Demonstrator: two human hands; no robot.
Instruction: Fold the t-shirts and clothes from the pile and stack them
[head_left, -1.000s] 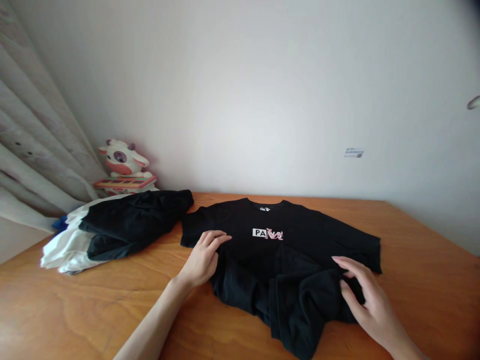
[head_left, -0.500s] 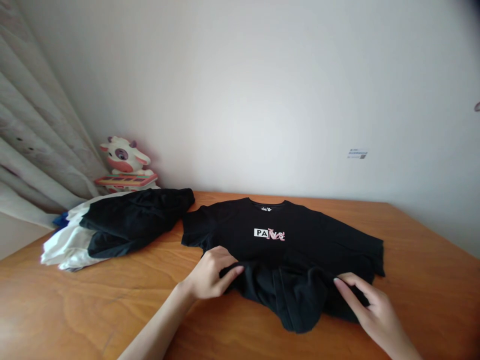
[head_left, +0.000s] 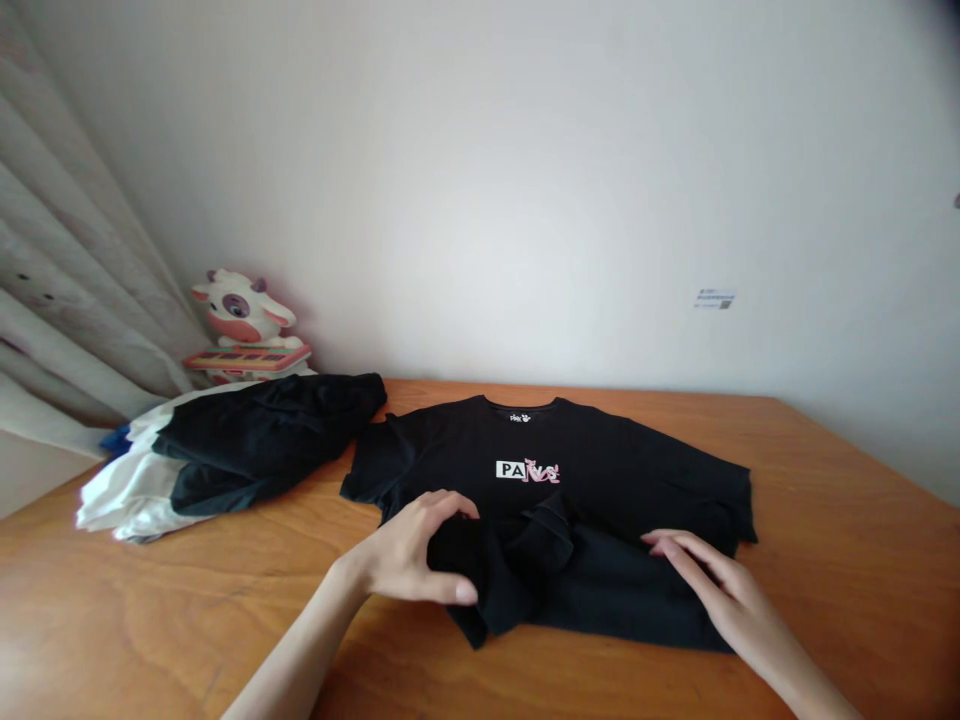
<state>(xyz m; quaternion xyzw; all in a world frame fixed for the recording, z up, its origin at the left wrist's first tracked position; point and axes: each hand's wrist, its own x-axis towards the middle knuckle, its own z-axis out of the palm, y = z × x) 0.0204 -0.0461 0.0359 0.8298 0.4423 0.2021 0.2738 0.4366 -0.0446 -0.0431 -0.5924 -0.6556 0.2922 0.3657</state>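
Note:
A black T-shirt (head_left: 585, 450) with a white and pink print lies on the wooden table, its collar toward the wall and its lower part bunched and folded. At the left side of the bunched cloth, my left hand (head_left: 412, 550) has its thumb and fingers spread apart around a dark fold. My right hand (head_left: 709, 575) rests at the lower right of the shirt, thumb and index finger near each other on the fabric; whether cloth is pinched between them is unclear.
Black and white clothes (head_left: 262, 440) lie heaped on the table (head_left: 150, 620) at the left. Behind them stands a cow-shaped toy keyboard (head_left: 244, 325), beside a pale curtain (head_left: 67, 270). A small label (head_left: 714, 299) is on the wall.
My left thumb and fingers have opened apart. The loose fold that hung toward the front middle has flipped back and left, and the lower edge lies flatter. My right hand has shifted slightly left.

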